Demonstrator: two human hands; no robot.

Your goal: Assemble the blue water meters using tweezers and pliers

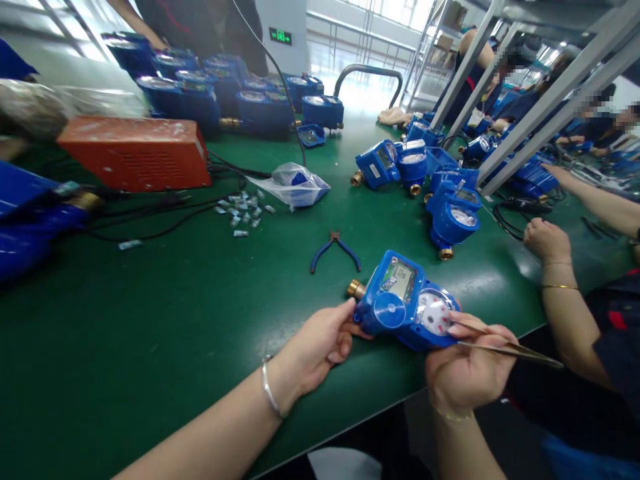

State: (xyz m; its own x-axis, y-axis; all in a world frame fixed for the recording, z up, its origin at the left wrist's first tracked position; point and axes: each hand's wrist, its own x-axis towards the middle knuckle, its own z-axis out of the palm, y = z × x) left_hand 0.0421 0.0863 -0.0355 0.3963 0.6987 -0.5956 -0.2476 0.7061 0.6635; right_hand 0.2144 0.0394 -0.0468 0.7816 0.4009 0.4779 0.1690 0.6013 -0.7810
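A blue water meter [390,312] with a small display and a round dial lies on the green table in front of me. My left hand [320,343] grips its left side near the brass fitting [356,289], thumb on top and fingers curled at the lower edge. Metal tweezers [520,350] are pinched in my right hand [470,367], which is beside the dial at the meter's right end. Where the tweezers' tips end is hard to make out. Just behind the meter, blue-handled pliers [335,252] rest with their handles spread.
Several more meters [454,217] stand to the right and at the back [180,100]. A red-orange box [137,153] with cables, small loose parts [244,208] and a plastic bag [295,185] lie left of centre. Co-workers' arms [565,287] reach in from the right, beside metal posts [540,100].
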